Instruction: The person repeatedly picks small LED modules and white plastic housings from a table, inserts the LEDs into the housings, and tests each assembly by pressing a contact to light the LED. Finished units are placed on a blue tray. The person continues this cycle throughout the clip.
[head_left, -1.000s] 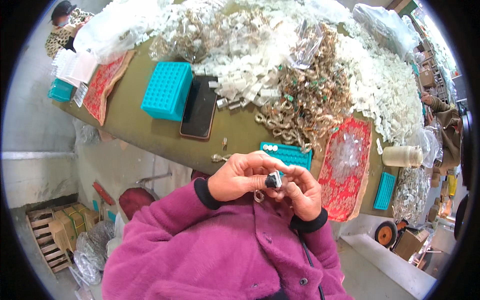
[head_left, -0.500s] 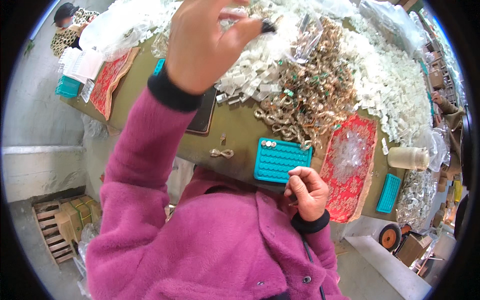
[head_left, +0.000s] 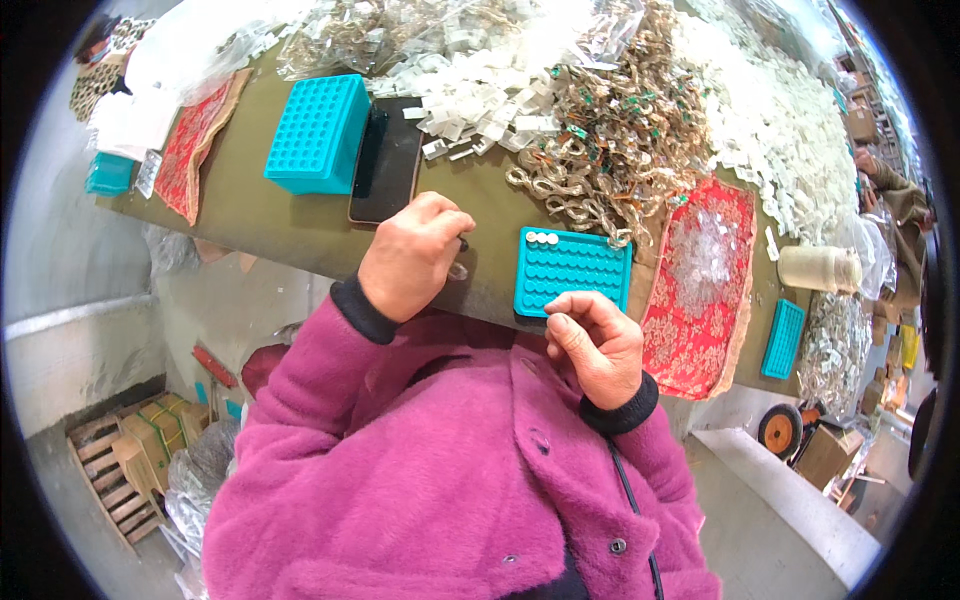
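Observation:
My left hand (head_left: 412, 255) is curled, fingers drawn together, above the table's near edge. Something black shows at its thumb tip; what the fingers hold, if anything, is hidden. Just beneath them, a small pale looped piece (head_left: 457, 271) shows in part on the table. At the near edge of a teal tray (head_left: 573, 270) with rows of round hollows, my right hand (head_left: 600, 350) is closed in a pinch. I cannot make out anything between its fingertips. A few white round pieces (head_left: 542, 238) sit in the tray's far left hollows.
Stacked teal trays (head_left: 315, 135) stand beside a black flat device (head_left: 386, 165). A heap of beige looped cords (head_left: 625, 130) and white plastic pieces (head_left: 490, 105) lie beyond. Clear bits rest on a red patterned cloth (head_left: 690, 350); a jar (head_left: 820, 268) and another teal tray (head_left: 783, 338) are further right.
My left hand has come down from high over the table to its near edge, uncovering the stacked teal trays. My right hand stays pinched by the tray. The view has shifted slightly.

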